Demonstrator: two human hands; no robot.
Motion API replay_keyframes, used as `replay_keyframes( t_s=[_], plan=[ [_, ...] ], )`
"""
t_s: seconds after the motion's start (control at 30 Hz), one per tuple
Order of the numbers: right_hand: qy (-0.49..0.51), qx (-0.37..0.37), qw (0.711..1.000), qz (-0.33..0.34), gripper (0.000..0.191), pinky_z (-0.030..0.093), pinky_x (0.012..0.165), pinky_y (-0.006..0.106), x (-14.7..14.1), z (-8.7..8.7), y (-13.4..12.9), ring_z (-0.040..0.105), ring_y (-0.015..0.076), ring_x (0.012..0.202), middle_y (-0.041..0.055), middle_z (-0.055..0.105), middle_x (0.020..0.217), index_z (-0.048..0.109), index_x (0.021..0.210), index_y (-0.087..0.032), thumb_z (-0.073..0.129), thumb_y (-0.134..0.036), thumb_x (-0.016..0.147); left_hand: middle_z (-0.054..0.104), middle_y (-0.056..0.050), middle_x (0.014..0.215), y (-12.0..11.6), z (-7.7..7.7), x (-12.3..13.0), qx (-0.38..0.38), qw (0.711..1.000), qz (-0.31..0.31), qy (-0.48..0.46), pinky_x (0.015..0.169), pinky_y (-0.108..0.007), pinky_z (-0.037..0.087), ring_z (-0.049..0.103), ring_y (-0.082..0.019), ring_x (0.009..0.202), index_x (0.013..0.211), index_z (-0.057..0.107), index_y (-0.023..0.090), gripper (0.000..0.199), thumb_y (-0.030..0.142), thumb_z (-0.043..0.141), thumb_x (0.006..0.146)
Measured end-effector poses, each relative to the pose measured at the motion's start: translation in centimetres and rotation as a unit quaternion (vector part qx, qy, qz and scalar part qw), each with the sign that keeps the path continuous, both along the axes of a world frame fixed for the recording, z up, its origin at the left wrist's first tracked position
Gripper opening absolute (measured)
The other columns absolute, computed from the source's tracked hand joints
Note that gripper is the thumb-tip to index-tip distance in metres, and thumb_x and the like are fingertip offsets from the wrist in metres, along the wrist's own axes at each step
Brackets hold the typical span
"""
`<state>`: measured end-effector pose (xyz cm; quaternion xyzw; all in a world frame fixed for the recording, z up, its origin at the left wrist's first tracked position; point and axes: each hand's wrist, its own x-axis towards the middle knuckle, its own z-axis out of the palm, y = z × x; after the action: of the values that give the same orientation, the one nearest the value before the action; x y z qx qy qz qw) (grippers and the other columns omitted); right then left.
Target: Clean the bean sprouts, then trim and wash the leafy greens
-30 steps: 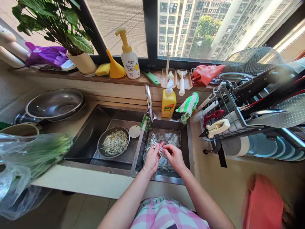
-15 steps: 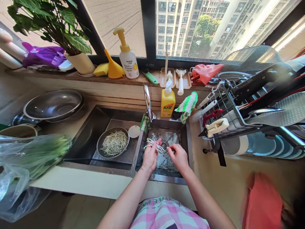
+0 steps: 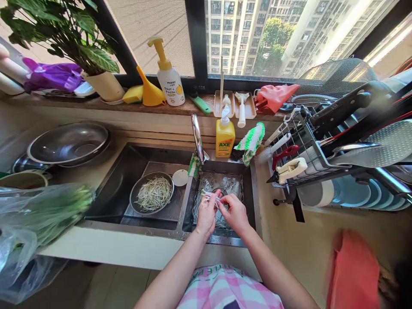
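Observation:
My left hand (image 3: 206, 214) is closed around a small bunch of bean sprouts (image 3: 208, 195) above the right sink basin (image 3: 254, 201). Close against it, my right hand (image 3: 234, 211) pinches at the ends of the same sprouts with thumb and fingertips. Thin root bits and water lie on the floor of that basin, partly covered by my hands. In the left basin (image 3: 109, 189) stands a round metal bowl (image 3: 132, 203) with a heap of bean sprouts (image 3: 154, 193) in it. Beside the bowl sits a small white round lid or dish (image 3: 180, 177).
A faucet (image 3: 197, 139) rises behind the basins, near a yellow detergent bottle (image 3: 224, 139) and a green-white cloth (image 3: 251, 141). To the right stands a dish rack (image 3: 309, 150) with knives and plates. Bagged greens (image 3: 61, 214) and a wok (image 3: 67, 141) are on the left.
My right hand has moved left, closing the gap to my left hand, and its fingertips now meet the sprouts. The whole view has shifted slightly.

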<state>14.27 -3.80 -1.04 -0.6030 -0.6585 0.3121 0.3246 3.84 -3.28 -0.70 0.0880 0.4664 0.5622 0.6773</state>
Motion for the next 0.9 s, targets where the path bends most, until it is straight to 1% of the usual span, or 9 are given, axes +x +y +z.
replay_keyframes(
  t_s=[0.1,0.17,0.3,0.47,0.63,0.7,0.8,0.83,0.9],
  plan=[
    [0.044,-0.016,0.999,0.001,0.007,0.037,0.059,0.023,0.0,-0.2,0.2,0.049,0.0128,0.064,0.0012,0.055,0.072,0.058,0.072,-0.02,0.053,-0.023,0.075,0.067,-0.009,0.103,0.1,0.0,-0.2,-0.013,1.0,-0.005,-0.017,0.086,-0.034,0.043,0.062,-0.02,0.095,0.082,0.053,0.017,0.025,0.029,0.07,0.068],
    [0.095,-0.054,0.994,-0.002,0.007,0.036,0.055,0.022,0.1,-0.6,0.5,0.046,0.0118,0.059,-0.0005,0.053,0.066,0.055,0.068,-0.019,0.053,-0.023,0.073,0.067,-0.009,0.1,0.1,0.0,-0.3,-0.019,0.999,-0.013,-0.023,0.086,-0.034,0.044,0.062,-0.02,0.094,0.081,0.052,0.017,0.024,0.028,0.069,0.069],
    [0.18,-0.14,0.973,-0.011,0.008,0.031,0.049,0.021,0.4,-1.0,1.0,0.041,0.0097,0.051,-0.0035,0.049,0.056,0.052,0.064,-0.018,0.052,-0.024,0.069,0.068,-0.009,0.098,0.2,-0.1,-0.4,-0.011,0.999,-0.026,-0.017,0.089,-0.034,0.042,0.062,-0.021,0.096,0.082,0.051,0.017,0.025,0.028,0.069,0.069],
    [0.21,-0.185,0.96,-0.025,0.011,0.027,0.047,0.02,0.8,-0.9,1.1,0.037,0.0085,0.049,-0.0046,0.046,0.053,0.053,0.062,-0.017,0.052,-0.027,0.066,0.069,-0.008,0.094,0.3,-0.2,-0.5,0.005,0.999,-0.034,0.024,0.087,-0.034,0.042,0.062,-0.022,0.095,0.081,0.049,0.017,0.031,0.033,0.071,0.065],
    [0.23,-0.25,0.937,-0.073,0.014,0.027,0.046,0.02,1.5,-1.8,1.0,0.038,0.0086,0.047,-0.0042,0.047,0.052,0.052,0.063,-0.017,0.05,-0.03,0.066,0.069,-0.008,0.091,0.6,-0.5,-0.8,0.01,0.999,-0.025,0.044,0.087,-0.036,0.042,0.064,-0.023,0.091,0.081,0.051,0.016,0.034,0.038,0.071,0.064],
    [0.195,-0.236,0.948,-0.085,0.013,0.028,0.046,0.02,1.9,-2.2,0.8,0.039,0.0091,0.048,-0.0035,0.047,0.052,0.052,0.063,-0.017,0.049,-0.029,0.067,0.07,-0.008,0.09,0.8,-0.5,-1.1,0.011,0.999,-0.011,0.046,0.088,-0.036,0.042,0.065,-0.022,0.09,0.081,0.05,0.016,0.035,0.038,0.071,0.064],
    [0.125,-0.158,0.977,-0.073,0.013,0.029,0.05,0.021,2.1,-2.0,0.3,0.04,0.0101,0.052,-0.0024,0.049,0.056,0.054,0.063,-0.018,0.05,-0.028,0.069,0.069,-0.008,0.09,0.9,-0.6,-1.3,0.023,0.998,0.006,0.053,0.089,-0.036,0.041,0.065,-0.021,0.089,0.081,0.049,0.016,0.035,0.037,0.071,0.064],
    [0.127,-0.144,0.98,-0.057,0.013,0.03,0.051,0.021,2.0,-1.8,0.1,0.041,0.0103,0.053,-0.002,0.05,0.058,0.055,0.065,-0.018,0.05,-0.028,0.07,0.069,-0.008,0.091,0.9,-0.7,-1.3,0.029,0.998,0.01,0.06,0.089,-0.036,0.041,0.065,-0.021,0.088,0.08,0.049,0.016,0.033,0.036,0.071,0.065],
    [0.169,-0.153,0.974,-0.017,0.014,0.032,0.052,0.021,1.5,-1.3,-0.3,0.043,0.0107,0.055,-0.0015,0.051,0.06,0.056,0.068,-0.018,0.051,-0.03,0.072,0.069,-0.008,0.093,0.9,-0.9,-1.1,0.048,0.995,0.019,0.081,0.09,-0.036,0.041,0.065,-0.02,0.09,0.079,0.05,0.016,0.03,0.036,0.069,0.066]
  ],
)
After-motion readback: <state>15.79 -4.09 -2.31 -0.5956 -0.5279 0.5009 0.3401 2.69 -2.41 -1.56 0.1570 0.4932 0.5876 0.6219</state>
